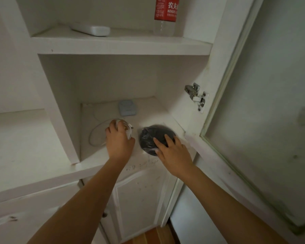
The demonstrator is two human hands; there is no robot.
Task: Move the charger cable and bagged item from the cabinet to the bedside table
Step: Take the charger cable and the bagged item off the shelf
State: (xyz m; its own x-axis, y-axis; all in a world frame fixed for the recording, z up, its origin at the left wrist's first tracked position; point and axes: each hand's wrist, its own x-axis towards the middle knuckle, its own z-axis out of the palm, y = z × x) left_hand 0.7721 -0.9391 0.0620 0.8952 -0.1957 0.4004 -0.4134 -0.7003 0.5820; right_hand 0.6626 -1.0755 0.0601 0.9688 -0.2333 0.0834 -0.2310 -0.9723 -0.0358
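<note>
On the lower shelf (148, 110) of the white cabinet lies a white charger cable (95, 132), looped to the left. My left hand (119, 141) is closed around its white plug end, whose prongs stick out above the fingers. To the right sits a round dark item in a clear plastic bag (152, 136). My right hand (173, 152) rests on top of the bagged item with fingers spread over it; I cannot tell whether it grips the bag.
A small pale blue box (127, 108) sits at the back of the same shelf. The shelf above holds a white flat device (93, 29) and a clear bottle with a red label (165, 13). The glass cabinet door (264, 103) stands open at right, hinge (195, 95) exposed.
</note>
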